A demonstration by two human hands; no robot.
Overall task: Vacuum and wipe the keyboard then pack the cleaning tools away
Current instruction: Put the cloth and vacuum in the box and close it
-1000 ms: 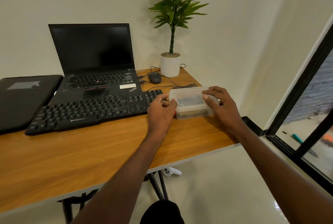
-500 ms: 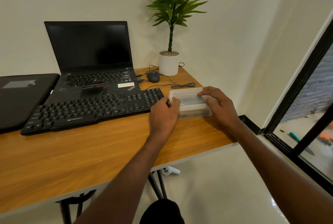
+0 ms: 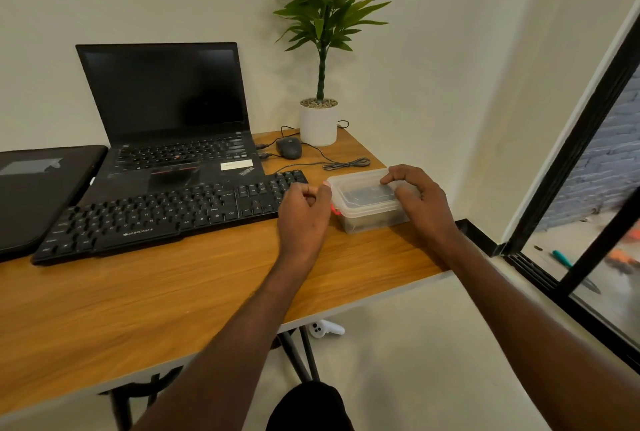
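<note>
The black full-size external keyboard (image 3: pixel 169 210) lies across the middle left of the frame on the wooden tabletop (image 3: pixel 145 299), its near edge parallel to the table's front and its right end just beside the clear rectangular plastic container with a lid (image 3: pixel 367 202). That container sits right of centre, lid on, with something dark showing through the plastic and a small red clip or latch at its near left corner; what is inside cannot be made out. No vacuum, cloth or other loose cleaning tool lies on the tabletop, so I judge the task to be either at its very start, with the tools yet to come out of the box, or at its end, with the box being closed; the frame alone does not settle which. The left hand (image 3: pixel 303 208) is at the container's left end, fingers curled, the thumb tip touching the lid's corner. The right hand (image 3: pixel 420 200) arches over the right side of the lid, fingertips pressing on top, thumb against the near edge. White lettering on the keyboard's front edge reads "ZEBRONICS". Behind it the open black laptop (image 3: pixel 173 125), screen dark, carries "ThinkPad" on its palm rest beside a white sticker too small to read. Further back stand a black wired mouse (image 3: pixel 288 147) and a green plant in a white pot (image 3: pixel 318 122); a dark flat sleeve (image 3: pixel 38 188) lies at the far left.
</note>
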